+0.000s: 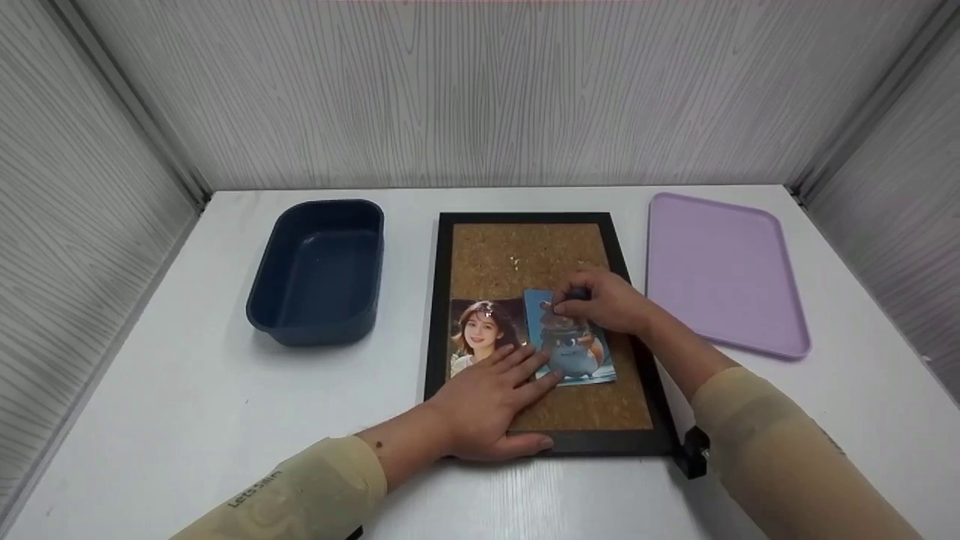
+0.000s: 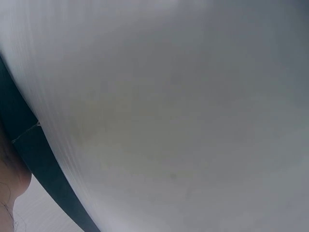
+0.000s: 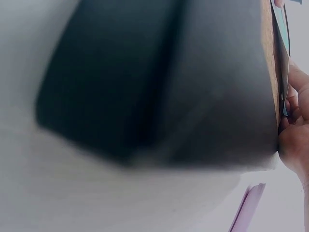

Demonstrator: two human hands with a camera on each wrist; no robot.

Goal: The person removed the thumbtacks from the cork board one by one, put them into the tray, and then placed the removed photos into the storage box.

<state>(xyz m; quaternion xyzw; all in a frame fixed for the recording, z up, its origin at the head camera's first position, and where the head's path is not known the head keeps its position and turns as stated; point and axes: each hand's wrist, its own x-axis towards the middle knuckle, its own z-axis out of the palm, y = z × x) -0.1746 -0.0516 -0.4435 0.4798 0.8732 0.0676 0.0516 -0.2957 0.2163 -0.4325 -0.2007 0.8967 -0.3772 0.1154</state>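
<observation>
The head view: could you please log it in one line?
left hand: across portrait photo and blue picture | right hand: at blue picture's upper part | both: on corkboard

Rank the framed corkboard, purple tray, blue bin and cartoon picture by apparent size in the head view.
1. Framed corkboard
2. Purple tray and blue bin: too alike to rank surely
3. Cartoon picture, partly covered, clearly smallest

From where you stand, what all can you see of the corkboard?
The corkboard is rectangular, brown and speckled, with a black frame. It lies on a white table. A portrait and a blue picture sit side by side on it. The left hand rests across its near edge and both pictures; the right hand is at the blue picture's top.
</observation>
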